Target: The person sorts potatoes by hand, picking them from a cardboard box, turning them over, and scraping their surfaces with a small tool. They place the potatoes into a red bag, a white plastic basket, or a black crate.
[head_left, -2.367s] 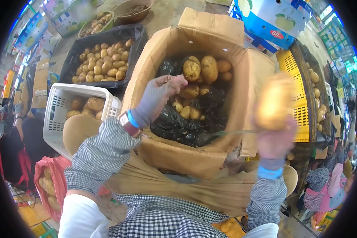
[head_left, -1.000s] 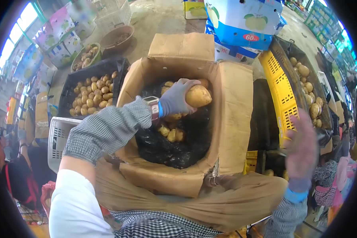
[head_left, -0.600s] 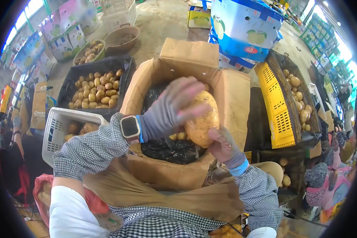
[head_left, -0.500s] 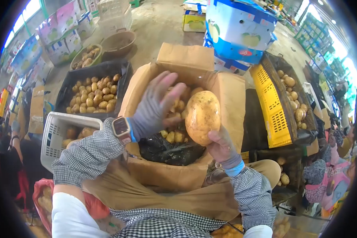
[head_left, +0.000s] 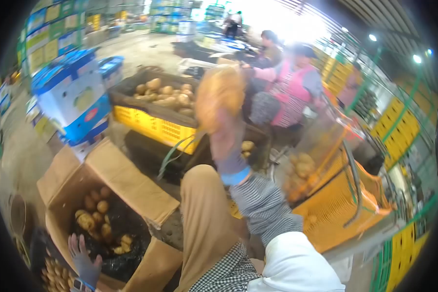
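A large potato (head_left: pixel 221 95), smeared by motion, is held up in my right hand (head_left: pixel 226 138), in front of the yellow crate and level with its potatoes. My left hand (head_left: pixel 86 263), gloved and with a watch at the wrist, is at the lower left. Its fingers are spread and hold nothing, over the near side of the cardboard box (head_left: pixel 131 182). Inside that box, several smaller potatoes (head_left: pixel 102 207) lie on black plastic (head_left: pixel 119 265).
A yellow crate (head_left: pixel 153 126) of potatoes stands ahead, blue-and-white cartons (head_left: pixel 73 92) to its left. On the right is an orange crate (head_left: pixel 331 219) with a mesh bag of potatoes (head_left: pixel 301 165). A person in a pink apron (head_left: pixel 289 92) sits beyond. More potatoes (head_left: pixel 56 275) lie at lower left.
The view has swung right. My right hand has carried the potato away from the cardboard box and up toward the yellow crate; my left hand stays open by the box.
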Demonstrator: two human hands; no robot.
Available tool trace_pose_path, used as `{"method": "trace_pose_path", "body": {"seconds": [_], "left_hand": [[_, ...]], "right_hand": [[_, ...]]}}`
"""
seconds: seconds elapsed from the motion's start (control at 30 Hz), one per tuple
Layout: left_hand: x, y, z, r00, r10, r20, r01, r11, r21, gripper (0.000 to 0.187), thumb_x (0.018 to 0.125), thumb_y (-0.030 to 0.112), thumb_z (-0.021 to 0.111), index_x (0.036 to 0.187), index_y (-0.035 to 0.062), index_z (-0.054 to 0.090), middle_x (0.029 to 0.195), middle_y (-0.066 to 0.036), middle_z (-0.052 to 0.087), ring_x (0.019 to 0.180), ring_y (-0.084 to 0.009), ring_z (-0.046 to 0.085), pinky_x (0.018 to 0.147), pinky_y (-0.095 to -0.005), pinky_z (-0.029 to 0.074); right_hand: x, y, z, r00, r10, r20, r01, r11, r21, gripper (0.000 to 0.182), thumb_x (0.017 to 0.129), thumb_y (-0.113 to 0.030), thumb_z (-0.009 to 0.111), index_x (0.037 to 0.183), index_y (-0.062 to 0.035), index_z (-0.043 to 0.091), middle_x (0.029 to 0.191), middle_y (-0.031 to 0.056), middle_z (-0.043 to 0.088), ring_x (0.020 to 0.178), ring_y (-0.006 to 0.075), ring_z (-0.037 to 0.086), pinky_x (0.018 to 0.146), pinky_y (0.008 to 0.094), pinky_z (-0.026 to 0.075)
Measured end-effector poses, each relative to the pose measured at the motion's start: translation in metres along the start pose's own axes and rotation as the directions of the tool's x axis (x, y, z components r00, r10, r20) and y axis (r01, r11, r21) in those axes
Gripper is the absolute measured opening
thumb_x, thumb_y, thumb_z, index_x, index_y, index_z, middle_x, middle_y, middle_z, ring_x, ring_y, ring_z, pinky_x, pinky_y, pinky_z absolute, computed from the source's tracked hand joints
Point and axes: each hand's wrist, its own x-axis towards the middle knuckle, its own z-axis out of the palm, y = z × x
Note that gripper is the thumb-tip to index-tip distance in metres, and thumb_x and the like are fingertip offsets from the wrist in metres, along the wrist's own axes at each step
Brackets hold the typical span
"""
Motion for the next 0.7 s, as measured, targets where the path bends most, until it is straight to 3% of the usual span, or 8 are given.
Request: {"method": "trace_pose_path", "body": {"seconds": [0.07,0.17,0.27,0.4,0.5,0.57,0.63,0.7], "left_hand": [[-0.007,-0.022,0.015,0.998,0.067,0.020,-0.066,0.998,-0.024,0.090,0.059,0.008,0.072,0.140,0.0056,0.034,0.147,-0.021,0.025,0.136,-0.0423,0.024,0.097,-0.0424,0.044],[-0.013,-0.049,0.025,0.999,0.034,0.032,-0.030,0.993,-0.112,0.090,0.060,0.008,0.072,0.141,0.0055,0.033,0.146,-0.021,0.025,0.136,-0.0417,0.024,0.096,-0.0420,0.045],[-0.009,-0.055,0.029,1.000,0.020,-0.001,-0.020,0.998,-0.068,0.085,0.061,0.014,0.071,0.138,0.0036,0.036,0.143,-0.022,0.030,0.133,-0.0433,0.027,0.102,-0.0472,0.037],[-0.008,-0.029,0.012,0.990,-0.132,0.053,0.142,0.926,-0.350,0.080,0.068,0.028,0.072,0.138,0.0040,0.040,0.141,-0.022,0.036,0.131,-0.0426,0.032,0.108,-0.0473,0.030],[-0.013,-0.051,0.027,0.997,0.046,0.062,-0.047,0.999,0.021,0.076,0.070,0.036,0.070,0.137,0.0101,0.044,0.139,-0.018,0.040,0.131,-0.0402,0.035,0.107,-0.0504,0.030],[-0.021,-0.060,0.037,0.995,0.055,0.082,-0.059,0.997,0.051,0.065,0.072,0.037,0.068,0.128,0.0087,0.052,0.135,-0.018,0.046,0.129,-0.0403,0.038,0.105,-0.0505,0.032],[-0.020,-0.047,0.025,0.993,0.009,0.115,-0.010,1.000,0.008,0.057,0.076,0.034,0.066,0.125,0.0076,0.056,0.136,-0.019,0.046,0.130,-0.0403,0.037,0.107,-0.0484,0.032],[-0.018,-0.040,0.024,0.987,-0.004,0.158,-0.002,0.999,0.038,0.056,0.078,0.033,0.065,0.126,0.0072,0.054,0.135,-0.018,0.046,0.130,-0.0382,0.038,0.107,-0.0469,0.033]], "right_hand": [[0.027,-0.016,-0.077,0.874,-0.466,0.135,0.334,0.378,-0.863,0.041,0.097,-0.017,0.049,0.135,-0.0026,0.044,0.126,0.0125,0.052,0.119,0.0257,0.050,0.101,0.0391,0.042],[0.085,-0.061,-0.153,0.758,-0.142,-0.637,-0.014,0.972,-0.234,0.036,0.097,-0.029,0.049,0.119,-0.0016,0.057,0.106,0.0118,0.061,0.089,0.0171,0.061,0.073,0.0292,0.051],[0.142,-0.094,-0.239,0.600,-0.319,-0.733,-0.022,0.910,-0.414,0.038,0.096,-0.028,0.050,0.122,-0.0004,0.054,0.113,0.0135,0.058,0.096,0.0186,0.059,0.078,0.0300,0.050],[0.166,-0.087,-0.315,0.608,-0.502,-0.615,-0.236,0.625,-0.744,0.041,0.095,-0.026,0.051,0.125,0.0012,0.051,0.123,0.0159,0.053,0.105,0.0205,0.056,0.084,0.0312,0.049],[0.157,-0.031,-0.337,0.859,-0.310,-0.407,-0.216,0.501,-0.838,0.044,0.094,-0.025,0.051,0.128,0.0023,0.048,0.130,0.0176,0.049,0.111,0.0220,0.053,0.089,0.0320,0.049],[0.155,0.035,-0.317,0.986,-0.080,-0.146,-0.064,0.632,-0.773,0.046,0.093,-0.024,0.052,0.130,0.0031,0.047,0.134,0.0188,0.047,0.116,0.0230,0.052,0.092,0.0326,0.049],[0.129,0.069,-0.172,0.892,0.292,-0.346,-0.346,0.932,-0.107,0.046,0.094,-0.023,0.051,0.131,0.0038,0.046,0.134,0.0166,0.047,0.112,0.0225,0.054,0.090,0.0313,0.050],[0.099,0.087,-0.082,0.994,0.031,0.103,0.020,0.885,-0.464,0.043,0.093,-0.022,0.054,0.130,-0.0004,0.050,0.134,0.0131,0.049,0.094,0.0129,0.053,0.077,0.0230,0.047]]}}
